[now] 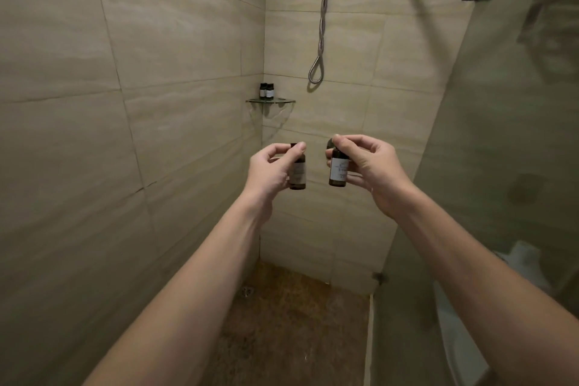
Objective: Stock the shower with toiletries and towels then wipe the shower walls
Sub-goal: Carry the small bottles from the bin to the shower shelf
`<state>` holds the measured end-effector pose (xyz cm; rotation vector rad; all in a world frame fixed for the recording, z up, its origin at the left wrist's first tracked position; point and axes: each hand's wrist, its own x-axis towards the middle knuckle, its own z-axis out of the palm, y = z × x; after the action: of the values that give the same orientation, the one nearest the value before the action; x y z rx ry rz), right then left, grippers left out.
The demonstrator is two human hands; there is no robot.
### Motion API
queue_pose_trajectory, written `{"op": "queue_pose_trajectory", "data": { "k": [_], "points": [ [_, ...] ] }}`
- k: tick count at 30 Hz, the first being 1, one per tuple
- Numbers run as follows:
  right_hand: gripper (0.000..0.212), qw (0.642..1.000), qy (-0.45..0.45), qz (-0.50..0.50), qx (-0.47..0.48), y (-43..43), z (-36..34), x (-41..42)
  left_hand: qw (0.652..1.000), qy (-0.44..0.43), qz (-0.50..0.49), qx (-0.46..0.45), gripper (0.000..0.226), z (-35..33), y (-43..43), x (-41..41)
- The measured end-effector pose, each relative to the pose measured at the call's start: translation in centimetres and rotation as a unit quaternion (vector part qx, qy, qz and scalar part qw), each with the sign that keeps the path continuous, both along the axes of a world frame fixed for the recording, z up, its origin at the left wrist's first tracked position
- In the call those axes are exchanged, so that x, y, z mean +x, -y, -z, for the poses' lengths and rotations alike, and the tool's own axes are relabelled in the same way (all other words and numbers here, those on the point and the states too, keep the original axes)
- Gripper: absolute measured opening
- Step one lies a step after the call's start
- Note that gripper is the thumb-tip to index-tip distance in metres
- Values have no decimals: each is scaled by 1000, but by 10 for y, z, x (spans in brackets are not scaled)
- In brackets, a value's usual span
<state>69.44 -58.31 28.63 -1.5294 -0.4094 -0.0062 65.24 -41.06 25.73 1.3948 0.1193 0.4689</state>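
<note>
- While both my arms reach out above the shower floor (282, 307), each hand holds 1 small dark bottle upright in the air, the 2 close together but apart;
- my left hand (269, 168) pinches the left bottle (297, 174) near its cap, fingers curled round it;
- my right hand (369, 166) pinches the right bottle (338, 171) at its cap, white label facing me, the other fingers loosely bent;
- higher up, 2 shelf bottles (266, 90) stand side by side at the back of the glass corner shelf (282, 101);
- a shower hose (320, 41) loops down the back wall; a glass door (501, 135) stands on my right.
</note>
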Motion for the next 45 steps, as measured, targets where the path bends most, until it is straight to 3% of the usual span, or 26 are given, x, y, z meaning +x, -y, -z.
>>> {"op": "queue_pose_trajectory", "data": {
  "k": [16, 24, 33, 40, 45],
  "points": [
    [36, 997, -32, -40, 59, -46, -20, 143, 999, 23, -10, 48, 20, -38, -72, 137],
    [20, 998, -9, -33, 50, -127, -12, 253, 998, 50, -26, 16, 18, -43, -146, 245],
    [6, 997, 47, 19, 64, -226, -27, 389, 999, 12, -25, 32, 16, -52, -247, 384],
    [22, 998, 0, 15, 64, -259, -11, 462, 998, -21, -26, 44, 37, -39, -286, 453],
    [22, 997, -20, 11, 72, -270, -9, 516, 998, -27, -5, 61, 20, -42, -292, 500]
  ]
}}
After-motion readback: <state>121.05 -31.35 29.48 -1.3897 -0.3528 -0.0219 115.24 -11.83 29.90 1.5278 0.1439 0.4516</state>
